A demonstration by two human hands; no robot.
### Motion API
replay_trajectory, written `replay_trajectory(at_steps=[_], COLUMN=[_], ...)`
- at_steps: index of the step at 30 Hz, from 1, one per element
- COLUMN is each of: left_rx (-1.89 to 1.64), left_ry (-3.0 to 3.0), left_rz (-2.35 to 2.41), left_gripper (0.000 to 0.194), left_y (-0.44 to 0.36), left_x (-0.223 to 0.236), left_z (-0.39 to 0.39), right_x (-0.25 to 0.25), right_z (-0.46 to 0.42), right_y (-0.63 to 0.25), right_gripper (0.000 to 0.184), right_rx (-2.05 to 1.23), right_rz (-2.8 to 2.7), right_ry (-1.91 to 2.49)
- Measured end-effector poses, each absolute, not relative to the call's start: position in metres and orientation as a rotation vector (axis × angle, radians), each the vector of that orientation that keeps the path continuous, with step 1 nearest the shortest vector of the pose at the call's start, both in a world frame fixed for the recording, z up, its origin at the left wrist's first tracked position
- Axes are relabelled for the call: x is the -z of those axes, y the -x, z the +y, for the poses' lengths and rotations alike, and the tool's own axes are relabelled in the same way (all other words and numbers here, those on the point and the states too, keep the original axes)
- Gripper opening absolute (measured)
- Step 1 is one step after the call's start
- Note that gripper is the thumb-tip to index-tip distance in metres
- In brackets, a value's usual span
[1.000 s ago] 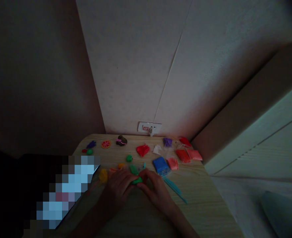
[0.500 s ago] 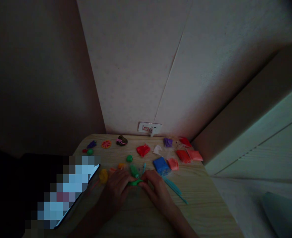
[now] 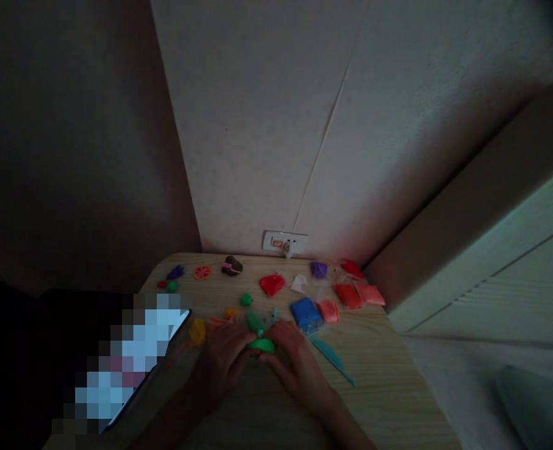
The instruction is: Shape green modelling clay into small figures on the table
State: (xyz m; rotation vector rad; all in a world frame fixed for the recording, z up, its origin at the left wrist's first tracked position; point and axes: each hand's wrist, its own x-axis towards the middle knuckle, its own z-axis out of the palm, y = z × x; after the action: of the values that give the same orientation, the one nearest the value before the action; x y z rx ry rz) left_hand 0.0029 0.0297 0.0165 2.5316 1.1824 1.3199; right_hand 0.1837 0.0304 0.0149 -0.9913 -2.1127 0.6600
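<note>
The left hand's fingers (image 3: 246, 342) and the right hand's fingers (image 3: 275, 345), 2 sets, pinch 1 green piece (image 3: 261, 345) between them; the blue packet (image 3: 307, 314) lies right of them on the tabletop (image 3: 375, 362).

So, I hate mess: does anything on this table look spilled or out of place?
Nothing stands out as spilled or askew. The left hand and right hand hold a green piece; the blue packet and teal tools lie on the table.

Green clay (image 3: 261, 345) between left hand (image 3: 223, 353) and right hand (image 3: 295, 355).
</note>
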Motion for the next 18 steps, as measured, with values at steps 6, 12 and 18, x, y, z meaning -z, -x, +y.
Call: replay_trajectory(at_steps=[6, 12, 18], left_rx=[-1.267, -1.202, -1.149], left_ry=[-2.443, -2.397, -2.382], left_rz=[1.206, 1.209, 1.229], left_gripper=[0.020, 0.018, 0.017], left_y=[-0.0038, -0.0029, -0.0009], left_x=[-0.0141, -0.0134, -0.0091], left_z=[0.0281, 0.0286, 0.0277], right_x=[-0.0179, -0.0182, -0.0212], right_z=[0.0304, 0.0296, 0.0286], right_y=[-0.1846, -0.1848, -0.1847], right_gripper=[0.034, 0.037, 0.034], right_rx=[-0.624, -0.586, -0.572], right_rz=[-2.105, -2.124, -2.120], right_ry=[0.974, 0.977, 0.966])
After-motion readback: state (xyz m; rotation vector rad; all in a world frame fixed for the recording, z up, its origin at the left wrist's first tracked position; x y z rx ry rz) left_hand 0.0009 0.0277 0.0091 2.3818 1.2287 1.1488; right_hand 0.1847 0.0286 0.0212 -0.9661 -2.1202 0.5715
